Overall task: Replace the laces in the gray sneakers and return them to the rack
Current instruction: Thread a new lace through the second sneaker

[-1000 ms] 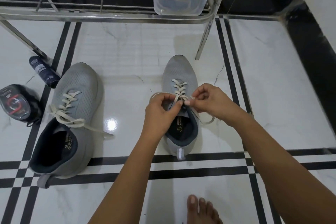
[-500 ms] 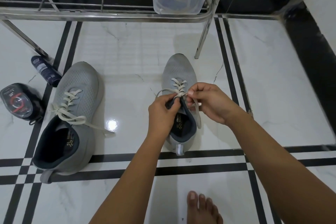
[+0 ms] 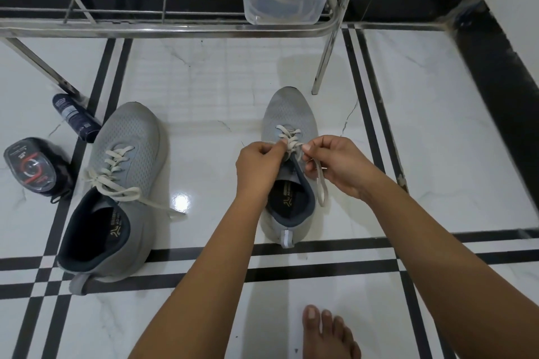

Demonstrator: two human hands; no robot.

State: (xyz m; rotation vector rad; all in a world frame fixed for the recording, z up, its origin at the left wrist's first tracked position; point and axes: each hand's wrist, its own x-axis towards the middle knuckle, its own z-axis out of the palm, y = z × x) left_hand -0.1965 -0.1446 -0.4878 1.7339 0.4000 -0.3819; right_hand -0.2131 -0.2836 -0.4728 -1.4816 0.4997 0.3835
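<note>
Near rack leg (image 3: 326,61), sneaker (image 3: 287,111), left hand (image 3: 256,166), right hand (image 3: 338,166) pinching lace (image 3: 321,183)

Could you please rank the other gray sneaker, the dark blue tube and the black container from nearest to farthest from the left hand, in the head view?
1. Other gray sneaker, on the floor just left of the left hand.
2. Dark blue tube, farther left, by the rack leg.
3. Black container, at the far left edge.
</note>
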